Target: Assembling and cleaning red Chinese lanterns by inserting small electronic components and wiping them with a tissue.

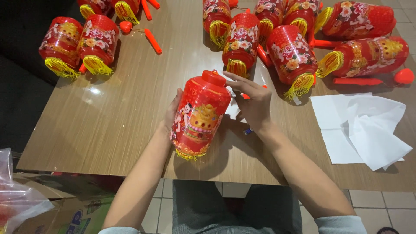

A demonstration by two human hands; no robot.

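A red plastic lantern (198, 116) with printed figures and a yellow fringe at its bottom is tilted above the wooden table (108, 121). My left hand (172, 113) cups it from behind on the left side. My right hand (251, 102) rests by the lantern's top right, fingers stretched toward its red cap and pinching something small that I cannot make out. A small blue and white piece (248, 131) lies on the table under my right wrist.
Several more red lanterns lie at the back right (292, 56) and back left (97, 43), with loose red handles (153, 41) among them. White paper sheets (362, 130) lie at the right. A cardboard box (65, 208) and clear plastic bag (17, 203) sit at lower left.
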